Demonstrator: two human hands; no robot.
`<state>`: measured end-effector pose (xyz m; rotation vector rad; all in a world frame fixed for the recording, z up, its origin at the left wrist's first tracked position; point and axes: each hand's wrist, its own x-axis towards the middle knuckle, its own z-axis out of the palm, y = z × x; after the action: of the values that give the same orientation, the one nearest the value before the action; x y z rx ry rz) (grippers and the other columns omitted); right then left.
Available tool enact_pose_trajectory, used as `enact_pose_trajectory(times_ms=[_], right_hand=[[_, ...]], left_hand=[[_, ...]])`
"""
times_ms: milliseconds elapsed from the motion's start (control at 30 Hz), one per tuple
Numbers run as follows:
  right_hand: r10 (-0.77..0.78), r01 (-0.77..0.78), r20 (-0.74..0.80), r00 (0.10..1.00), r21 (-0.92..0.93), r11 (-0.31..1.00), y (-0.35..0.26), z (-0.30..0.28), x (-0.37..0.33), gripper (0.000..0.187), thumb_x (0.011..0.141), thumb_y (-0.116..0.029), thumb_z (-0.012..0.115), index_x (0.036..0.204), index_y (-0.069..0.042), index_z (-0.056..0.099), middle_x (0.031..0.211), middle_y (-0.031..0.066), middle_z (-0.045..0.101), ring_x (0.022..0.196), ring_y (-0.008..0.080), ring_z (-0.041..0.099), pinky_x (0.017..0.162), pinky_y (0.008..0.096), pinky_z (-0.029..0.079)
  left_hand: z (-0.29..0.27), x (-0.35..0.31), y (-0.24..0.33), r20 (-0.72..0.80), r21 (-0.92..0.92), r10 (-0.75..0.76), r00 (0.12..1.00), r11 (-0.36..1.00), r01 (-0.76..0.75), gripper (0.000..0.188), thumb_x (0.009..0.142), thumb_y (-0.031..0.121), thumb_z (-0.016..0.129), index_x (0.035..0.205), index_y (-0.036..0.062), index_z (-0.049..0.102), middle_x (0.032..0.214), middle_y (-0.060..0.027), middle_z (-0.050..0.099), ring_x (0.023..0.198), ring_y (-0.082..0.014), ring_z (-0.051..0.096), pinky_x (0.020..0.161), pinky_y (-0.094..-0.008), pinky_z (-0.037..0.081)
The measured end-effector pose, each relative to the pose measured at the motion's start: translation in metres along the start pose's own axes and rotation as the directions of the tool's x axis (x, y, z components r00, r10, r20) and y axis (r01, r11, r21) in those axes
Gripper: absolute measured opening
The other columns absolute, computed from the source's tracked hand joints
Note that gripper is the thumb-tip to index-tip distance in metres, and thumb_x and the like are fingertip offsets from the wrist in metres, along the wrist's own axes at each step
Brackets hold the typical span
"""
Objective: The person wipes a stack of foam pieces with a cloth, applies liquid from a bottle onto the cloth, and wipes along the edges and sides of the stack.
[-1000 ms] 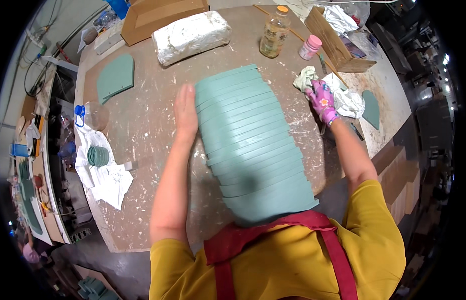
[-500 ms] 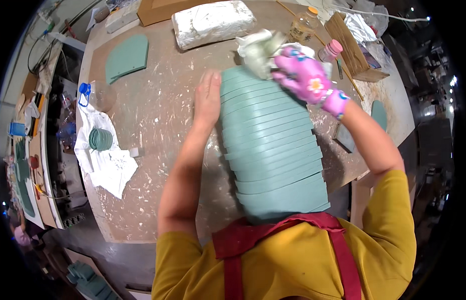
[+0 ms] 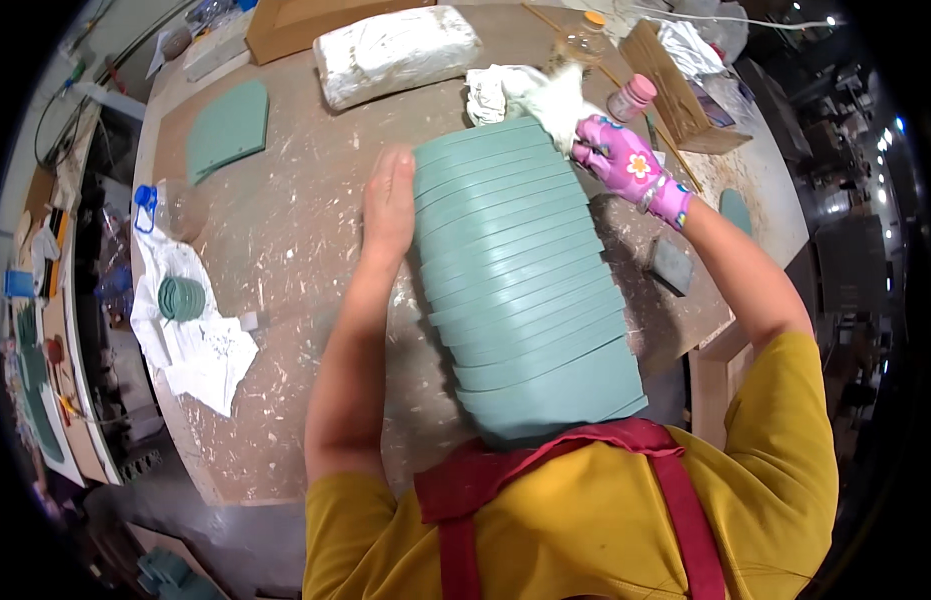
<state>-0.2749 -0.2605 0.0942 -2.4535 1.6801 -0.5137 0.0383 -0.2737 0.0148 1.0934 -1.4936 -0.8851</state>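
Observation:
A long fanned stack of green, leather-like sheets (image 3: 515,260) lies in front of me, its near end against my red apron (image 3: 585,440). My bare left hand (image 3: 390,195) rests along the stack's far left edge, fingers stretched out and holding nothing. At the far right corner, my right hand (image 3: 630,170), in a pink flowered glove, has its fingers closed on a whitish cloth (image 3: 555,105). The cloth drapes over the stack's far end and the table behind it. The gloved fingertips are partly hidden.
On the table (image 3: 305,260) are a white wrapped block (image 3: 395,55), a curved green piece (image 3: 230,125), a rolled green strip (image 3: 181,298) on white cloth (image 3: 210,360), and a grey block (image 3: 671,266). A pink-capped bottle (image 3: 631,97), an orange-capped bottle (image 3: 583,40) and a wooden box (image 3: 675,95) stand far right.
My right hand has moved slightly down at the stack's far right corner, and the cloth has spread lower along the far edge. My left hand stays against the stack. The view has shifted slightly.

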Motion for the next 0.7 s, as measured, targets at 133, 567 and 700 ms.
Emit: enact_pose_trajectory(times_ms=[133, 567, 700], right_hand=[[0.292, -0.302, -0.103, 0.951, -0.092, 0.949, 0.076, -0.012, -0.020, 0.031, 0.089, -0.036, 0.058, 0.104, -0.009, 0.062, 0.096, 0.0162, 0.066, 0.088, 0.0326, 0.064, 0.076, 0.0393, 0.050], [0.100, -0.251, 0.440, 0.893, 0.299, 0.921, 0.039, -0.026, -0.024, 0.059, 0.090, -0.048, 0.056, 0.128, -0.003, 0.054, 0.125, 0.0142, 0.058, 0.111, 0.0245, 0.057, 0.098, 0.0360, 0.043], [0.271, -0.267, -0.010, 0.963, 0.143, 0.953, 0.038, 0.040, 0.027, 0.048, 0.088, -0.047, 0.054, 0.116, -0.009, 0.060, 0.122, 0.0191, 0.057, 0.116, 0.0291, 0.054, 0.092, 0.0399, 0.046]], left_hand=[[0.007, 0.006, -0.003, -0.003, 0.003, -0.018, 1.000, 1.000, 0.018, 0.034, 0.099, 0.027, 0.037, 0.090, -0.0028, 0.052, 0.084, -0.0162, 0.051, 0.078, -0.0262, 0.048, 0.076, -0.0340, 0.041], [0.004, 0.002, 0.012, -0.034, 0.034, -0.060, 0.998, 0.998, 0.061, 0.041, 0.099, 0.034, 0.036, 0.090, -0.0020, 0.053, 0.081, -0.0117, 0.052, 0.078, -0.0199, 0.046, 0.075, -0.0346, 0.041], [-0.003, -0.001, 0.013, 0.005, 0.110, -0.099, 0.995, 0.989, 0.098, 0.043, 0.099, 0.037, 0.036, 0.096, -0.0026, 0.054, 0.087, -0.0141, 0.055, 0.083, -0.0224, 0.048, 0.080, -0.0357, 0.041]])
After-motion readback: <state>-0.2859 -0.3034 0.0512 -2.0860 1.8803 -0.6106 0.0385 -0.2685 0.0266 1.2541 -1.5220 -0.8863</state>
